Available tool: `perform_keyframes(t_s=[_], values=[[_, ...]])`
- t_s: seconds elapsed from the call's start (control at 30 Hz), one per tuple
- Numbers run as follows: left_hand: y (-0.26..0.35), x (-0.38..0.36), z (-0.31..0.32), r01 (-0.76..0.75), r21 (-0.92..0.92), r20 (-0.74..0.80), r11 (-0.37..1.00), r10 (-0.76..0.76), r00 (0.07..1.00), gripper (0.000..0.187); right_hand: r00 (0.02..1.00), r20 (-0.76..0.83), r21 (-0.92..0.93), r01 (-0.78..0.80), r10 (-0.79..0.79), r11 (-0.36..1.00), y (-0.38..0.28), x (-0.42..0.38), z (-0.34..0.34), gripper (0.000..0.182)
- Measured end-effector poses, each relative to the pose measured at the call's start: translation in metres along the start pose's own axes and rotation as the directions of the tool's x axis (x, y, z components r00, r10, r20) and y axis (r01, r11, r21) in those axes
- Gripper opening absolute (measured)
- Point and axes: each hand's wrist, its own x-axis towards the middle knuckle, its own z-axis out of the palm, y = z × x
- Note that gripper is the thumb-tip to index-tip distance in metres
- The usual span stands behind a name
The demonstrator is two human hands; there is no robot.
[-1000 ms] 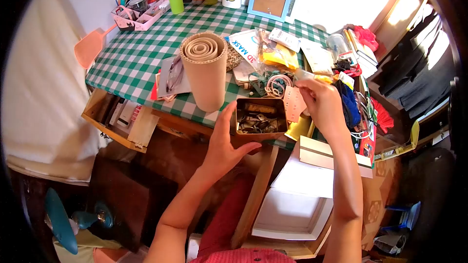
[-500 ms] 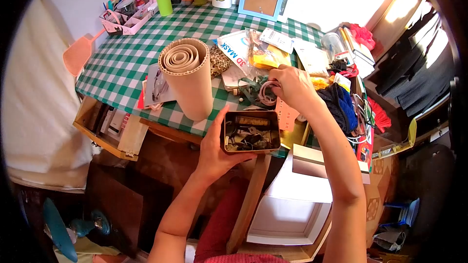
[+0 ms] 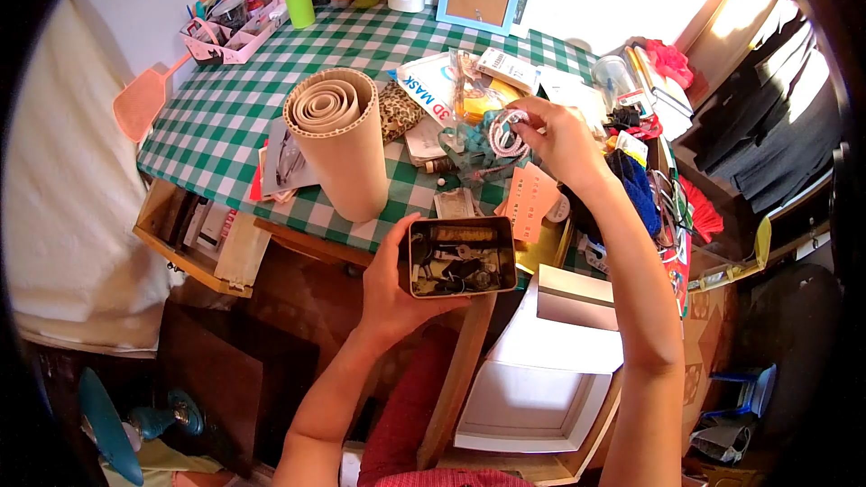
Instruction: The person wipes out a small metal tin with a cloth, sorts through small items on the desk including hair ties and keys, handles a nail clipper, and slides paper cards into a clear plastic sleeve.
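Observation:
My left hand (image 3: 386, 284) is wrapped round a small open tin box (image 3: 511, 257), tipped towards me over the table's front edge. Keys and other small dark bits (image 3: 465, 269) lie inside the tin. Above and right of it, my right hand (image 3: 561, 140) pinches a coiled whitish cord (image 3: 505, 146). Tangled teal ribbon (image 3: 469, 140) hangs beside the coil, over the heap on the table. Just below that hand is a pink printed card (image 3: 530, 202), and a small clear packet (image 3: 456, 203) sits behind the tin's rim.
A roll of corrugated cardboard (image 3: 343, 158) stands on the checked tablecloth (image 3: 225, 135). Mask packets (image 3: 428, 86) and papers pile up behind my right hand. Dark blue cloth (image 3: 630, 194) lies to the right. Below are an open drawer (image 3: 203, 248) and a white box (image 3: 532, 401).
My right hand has raised the cord coil, with the teal ribbon shifting along with it. The tin has moved slightly down and left, and the clear packet now shows behind it.

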Motion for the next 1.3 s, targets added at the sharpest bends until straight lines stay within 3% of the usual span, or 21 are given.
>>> perform_keyframes(t_s=[0.1,0.17,0.23,0.37,0.5,0.53,0.57,0.63,0.7,0.77,0.83,0.93,0.97,1.0,1.03,1.07,1.1,1.17,1.2,1.23,1.3], values=[[-0.001,-0.011,0.004,-0.026,-0.010,-0.052,1.000,0.026,0.998,0.101,0.999,-0.031,0.032,-0.013,0.014,0.999,0.004,0.001,0.002,0.025],[0.000,-0.016,0.005,-0.074,-0.039,-0.109,0.997,0.069,0.992,0.096,0.993,-0.032,-0.019,-0.113,0.112,0.993,0.007,0.002,0.005,0.025],[0.006,-0.020,0.001,-0.032,-0.130,-0.122,0.991,0.016,0.992,0.096,0.995,-0.052,-0.112,-0.096,0.091,0.989,0.012,0.003,0.010,0.028],[0.009,-0.025,-0.006,-0.007,-0.088,-0.121,0.996,-0.004,0.993,0.096,0.993,-0.071,-0.312,-0.111,0.094,0.944,-0.015,0.003,0.013,0.036],[0.009,-0.025,-0.008,-0.019,0.007,-0.122,1.000,0.019,0.992,0.096,0.989,0.046,-0.319,-0.117,0.139,0.940,-0.037,0.006,0.025,0.041],[0.010,-0.025,-0.008,-0.007,0.005,-0.120,1.000,0.008,0.993,0.096,1.000,0.018,-0.329,0.001,0.006,0.944,-0.046,0.005,0.026,0.026],[0.010,-0.025,-0.008,-0.006,0.005,-0.121,1.000,0.007,0.993,0.096,1.000,0.019,-0.329,0.002,0.005,0.944,-0.047,0.005,0.032,0.026],[0.012,-0.025,-0.009,0.017,0.033,-0.116,0.999,-0.013,0.993,0.095,0.939,0.132,-0.201,0.340,-0.318,0.919,-0.044,0.007,0.050,0.015],[0.015,-0.023,-0.010,0.024,0.028,-0.108,0.999,-0.021,0.994,0.095,0.933,0.188,-0.171,0.339,-0.307,0.925,-0.044,0.007,0.067,0.009],[0.015,-0.022,-0.011,0.025,0.023,-0.100,0.999,-0.023,0.995,0.094,0.919,0.270,-0.400,0.379,-0.288,0.835,-0.040,0.011,0.079,0.012],[0.011,-0.022,-0.010,-0.010,0.012,-0.102,1.000,0.011,0.995,0.093,0.924,0.273,-0.428,0.367,-0.269,0.826,-0.038,0.011,0.081,0.015],[0.013,-0.021,-0.013,0.028,0.029,-0.056,0.999,-0.026,0.998,0.102,0.929,0.072,-0.104,0.368,-0.362,0.924,-0.036,0.010,0.070,0.018],[0.013,-0.021,-0.013,0.029,0.027,-0.058,0.999,-0.027,0.998,0.102,0.928,0.075,-0.104,0.370,-0.364,0.923,-0.036,0.011,0.064,0.018],[0.012,-0.021,-0.013,0.014,0.058,-0.061,0.998,-0.011,0.998,0.102,0.968,0.045,0.204,0.233,-0.247,0.951,-0.036,0.011,0.059,0.021],[0.012,-0.022,-0.012,-0.001,0.088,-0.062,0.996,0.006,0.998,0.102,0.991,0.054,0.493,0.078,-0.120,0.866,-0.037,0.010,0.053,0.024],[0.011,-0.022,-0.012,-0.002,0.084,-0.063,0.996,0.007,0.998,0.102,0.987,0.156,0.611,-0.077,-0.025,0.788,-0.041,0.005,0.042,0.029],[0.011,-0.022,-0.011,0.012,0.075,-0.075,0.997,-0.006,0.997,0.101,0.987,0.156,0.608,-0.076,-0.025,0.790,-0.043,0.001,0.033,0.029],[0.013,-0.022,-0.009,0.024,0.064,-0.082,0.998,-0.019,0.996,0.100,0.952,0.274,0.713,-0.298,0.138,0.635,-0.047,-0.007,0.020,0.034],[0.016,-0.021,-0.009,0.016,0.114,-0.092,0.993,-0.005,0.996,0.099,0.945,0.286,0.721,-0.320,0.157,0.614,-0.048,-0.010,0.017,0.036],[0.017,-0.020,-0.009,0.009,0.164,-0.104,0.986,0.009,0.995,0.098,0.945,0.286,0.721,-0.320,0.158,0.615,-0.047,-0.012,0.015,0.036],[0.015,-0.019,-0.008,0.028,0.154,-0.104,0.988,-0.012,0.995,0.098,0.939,0.330,0.818,-0.335,0.096,0.468,-0.044,-0.017,0.013,0.036]])
